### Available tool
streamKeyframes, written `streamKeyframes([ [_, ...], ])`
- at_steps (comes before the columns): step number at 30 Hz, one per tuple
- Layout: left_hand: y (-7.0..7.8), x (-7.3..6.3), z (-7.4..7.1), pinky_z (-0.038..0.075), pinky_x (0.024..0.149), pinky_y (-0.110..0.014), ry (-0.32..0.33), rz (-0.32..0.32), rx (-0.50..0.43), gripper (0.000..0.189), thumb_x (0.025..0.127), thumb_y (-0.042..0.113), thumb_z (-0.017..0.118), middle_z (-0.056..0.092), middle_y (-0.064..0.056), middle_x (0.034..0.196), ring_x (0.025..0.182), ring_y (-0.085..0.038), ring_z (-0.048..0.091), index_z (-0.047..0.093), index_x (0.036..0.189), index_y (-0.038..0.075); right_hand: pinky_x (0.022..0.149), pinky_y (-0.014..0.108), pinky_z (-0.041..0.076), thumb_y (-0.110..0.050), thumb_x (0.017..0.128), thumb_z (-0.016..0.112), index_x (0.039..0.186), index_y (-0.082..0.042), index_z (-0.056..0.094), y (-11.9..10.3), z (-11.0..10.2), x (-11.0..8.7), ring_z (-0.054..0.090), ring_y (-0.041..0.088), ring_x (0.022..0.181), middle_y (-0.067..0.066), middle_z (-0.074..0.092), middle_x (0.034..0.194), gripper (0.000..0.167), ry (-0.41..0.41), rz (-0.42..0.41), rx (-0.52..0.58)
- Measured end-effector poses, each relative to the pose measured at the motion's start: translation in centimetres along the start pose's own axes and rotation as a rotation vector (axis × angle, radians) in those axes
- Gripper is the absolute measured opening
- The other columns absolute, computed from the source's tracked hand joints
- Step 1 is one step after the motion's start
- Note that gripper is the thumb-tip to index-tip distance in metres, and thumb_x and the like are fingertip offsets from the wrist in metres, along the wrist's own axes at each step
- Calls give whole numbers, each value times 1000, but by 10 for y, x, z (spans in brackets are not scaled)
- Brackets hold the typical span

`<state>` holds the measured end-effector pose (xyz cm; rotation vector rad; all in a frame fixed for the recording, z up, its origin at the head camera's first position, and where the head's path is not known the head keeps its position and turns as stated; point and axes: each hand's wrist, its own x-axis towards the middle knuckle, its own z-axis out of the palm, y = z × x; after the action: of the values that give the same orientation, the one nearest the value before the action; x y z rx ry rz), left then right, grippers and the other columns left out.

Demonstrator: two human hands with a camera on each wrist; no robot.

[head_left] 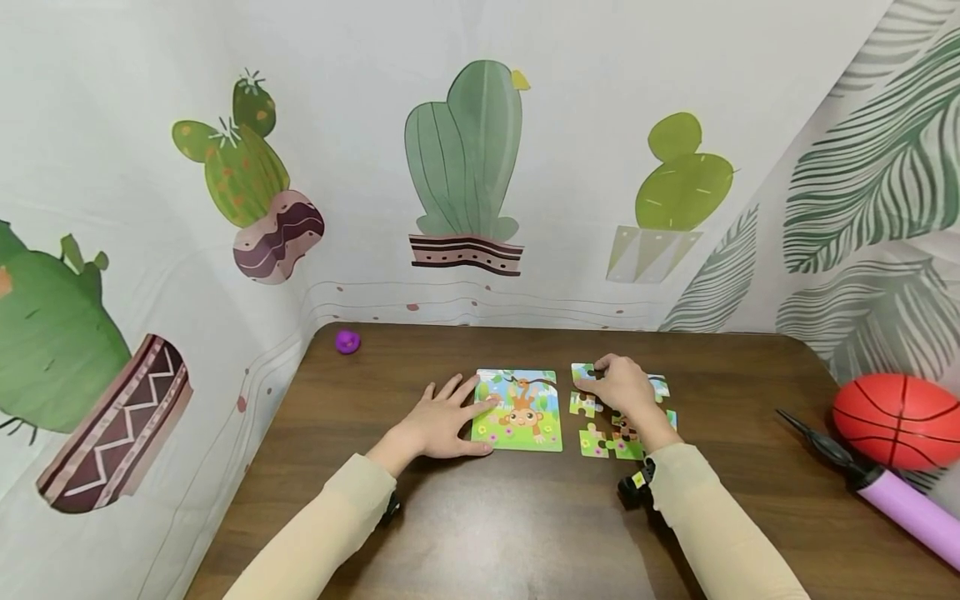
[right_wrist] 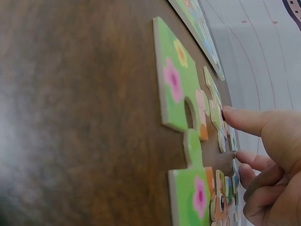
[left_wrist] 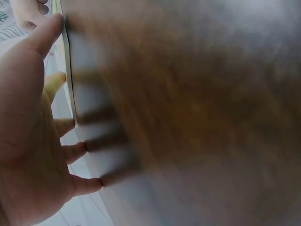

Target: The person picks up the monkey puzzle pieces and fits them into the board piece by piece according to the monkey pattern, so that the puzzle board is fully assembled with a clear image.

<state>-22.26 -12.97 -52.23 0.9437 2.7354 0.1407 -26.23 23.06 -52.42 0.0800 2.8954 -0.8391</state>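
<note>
My left hand (head_left: 446, 423) lies with fingers spread at the left side of a square monkey picture board (head_left: 525, 433). Its index finger and thumb reach onto or against that board, and the other fingertips touch the table in the left wrist view. To the right, my right hand (head_left: 628, 390) pinches a blue and green jigsaw piece (head_left: 578, 372) between thumb and index finger. Its other fingers curl inward in the right wrist view. Several loose pieces lie around and under this hand, including a small left piece (head_left: 581, 405) and a flowered corner piece (right_wrist: 174, 80). The hand partly hides some of them.
On the brown table (head_left: 480, 525), a small purple object (head_left: 347, 342) sits at the far left corner. A red basketball-patterned ball (head_left: 896, 421) and a purple pump (head_left: 911, 512) with a black nozzle are at the right. A cactus-printed cloth (head_left: 570, 167) hangs behind the table.
</note>
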Motion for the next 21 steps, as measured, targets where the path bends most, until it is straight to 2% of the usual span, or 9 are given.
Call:
streamKeyframes([
  [7, -1, -1, -1, 19, 115, -73, -9, 7, 17, 86, 91, 83, 46, 6, -8, 174, 157, -39, 10, 30, 164, 41, 70, 48, 53, -51, 92, 76, 141, -5, 58, -2, -4, 1, 67, 33, 90, 21, 67, 120, 69, -36, -33, 19],
  [15, -1, 0, -1, 19, 115, -73, -10, 1, 15, 85, 92, 82, 48, 6, -7, 174, 157, -38, 10, 30, 164, 41, 76, 50, 53, -48, 93, 76, 141, -4, 58, -3, -3, 6, 66, 32, 91, 19, 66, 120, 67, -64, -14, 32],
  [21, -1, 0, -1, 19, 115, -73, -8, -2, 14, 85, 92, 82, 48, 6, -7, 174, 157, -38, 10, 30, 164, 41, 75, 47, 51, -42, 92, 78, 138, -5, 56, -3, 0, 6, 63, 32, 93, 18, 62, 121, 63, -38, -27, 58],
])
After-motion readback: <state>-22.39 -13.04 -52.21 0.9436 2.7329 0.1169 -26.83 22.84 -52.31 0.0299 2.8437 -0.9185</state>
